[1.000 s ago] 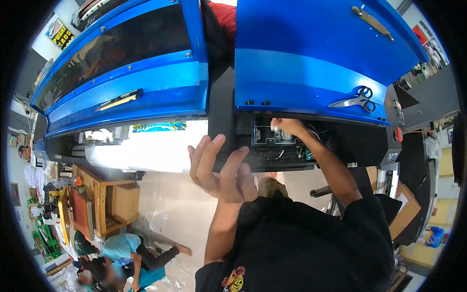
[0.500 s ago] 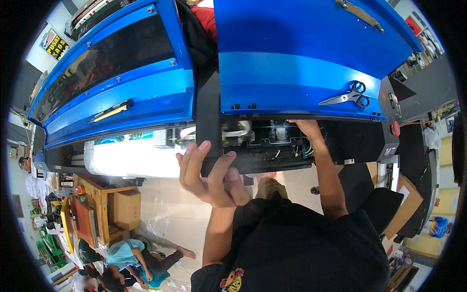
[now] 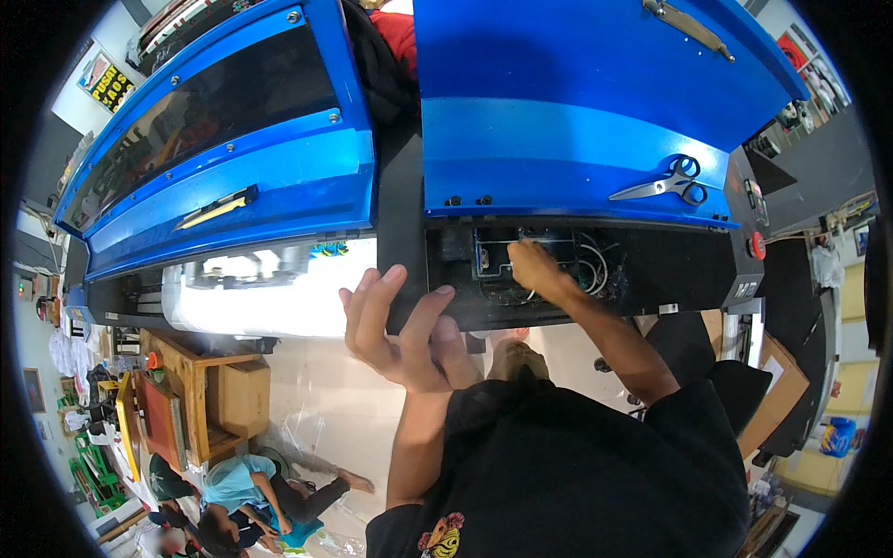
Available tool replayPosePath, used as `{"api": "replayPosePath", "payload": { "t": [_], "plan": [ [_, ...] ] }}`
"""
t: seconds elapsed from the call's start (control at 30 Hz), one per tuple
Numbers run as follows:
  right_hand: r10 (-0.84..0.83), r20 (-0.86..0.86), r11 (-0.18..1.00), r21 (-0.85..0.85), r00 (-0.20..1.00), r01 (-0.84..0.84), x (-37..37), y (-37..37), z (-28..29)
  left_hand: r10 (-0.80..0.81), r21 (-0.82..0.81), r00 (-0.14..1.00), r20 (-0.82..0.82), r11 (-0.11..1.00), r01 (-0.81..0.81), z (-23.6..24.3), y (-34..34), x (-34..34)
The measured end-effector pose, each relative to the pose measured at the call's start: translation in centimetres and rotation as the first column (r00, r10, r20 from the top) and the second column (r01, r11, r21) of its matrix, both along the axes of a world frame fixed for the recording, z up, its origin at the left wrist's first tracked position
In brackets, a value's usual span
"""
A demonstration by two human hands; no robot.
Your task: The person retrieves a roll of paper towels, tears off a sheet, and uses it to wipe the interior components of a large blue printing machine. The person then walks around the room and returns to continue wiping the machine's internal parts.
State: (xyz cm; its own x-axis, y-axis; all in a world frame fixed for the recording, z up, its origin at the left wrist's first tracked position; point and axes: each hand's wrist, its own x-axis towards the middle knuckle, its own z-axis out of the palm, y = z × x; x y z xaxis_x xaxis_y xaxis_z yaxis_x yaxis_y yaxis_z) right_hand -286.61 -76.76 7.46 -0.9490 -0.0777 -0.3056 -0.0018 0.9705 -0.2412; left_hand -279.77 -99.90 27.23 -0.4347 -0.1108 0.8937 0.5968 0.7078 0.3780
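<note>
My left hand (image 3: 405, 330) is raised before the dark bar between the two bays of a large blue-and-black printer. Its fingers are bent but apart, with nothing in them. My right hand (image 3: 539, 268) reaches into the right bay, over a black mechanism (image 3: 493, 259) with thin tubes or cables beside it. Its fingers are closed; whatever they hold, if anything, is hidden. In the left bay lies a bright white printing sheet (image 3: 260, 302) with a blue printed patch. A blurred carriage (image 3: 246, 268) shows over it.
Raised blue lids (image 3: 577, 130) stand behind both bays. Scissors (image 3: 665, 181) rest on the right lid, a utility knife (image 3: 216, 206) on the left one. A red button (image 3: 756, 245) sits at the right end. A seated person (image 3: 246, 493) and a wooden table (image 3: 191, 391) are lower left.
My right hand has moved left across the right bay, its fingers now closed. The carriage has travelled left from the middle, over the white sheet. My left hand has hardly moved.
</note>
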Motion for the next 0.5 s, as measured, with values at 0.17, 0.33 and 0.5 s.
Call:
{"api": "replayPosePath", "payload": {
  "t": [0.17, 0.33, 0.5],
  "plan": [
    [-0.003, -0.169, 0.998, -0.067, 0.986, -0.009, -0.7, 0.1, 1.7, -0.013, 0.027, 1.0, 0.005, 1.0, 0.013, -0.2, 0.0, 0.1],
    [0.159, -0.052, 0.983, -0.082, 0.986, -0.163, -0.7, 0.4, 1.4, 0.0, 0.008, 1.0, -0.011, 1.0, 0.0, -0.5, -0.2, 0.0],
    [0.438, -0.09, 0.893, -0.074, 0.895, -0.444, -0.7, 2.1, 0.7, 0.006, 0.0, 1.0, 0.003, 1.0, -0.006, -0.5, -0.3, 0.2]
  ]
}}
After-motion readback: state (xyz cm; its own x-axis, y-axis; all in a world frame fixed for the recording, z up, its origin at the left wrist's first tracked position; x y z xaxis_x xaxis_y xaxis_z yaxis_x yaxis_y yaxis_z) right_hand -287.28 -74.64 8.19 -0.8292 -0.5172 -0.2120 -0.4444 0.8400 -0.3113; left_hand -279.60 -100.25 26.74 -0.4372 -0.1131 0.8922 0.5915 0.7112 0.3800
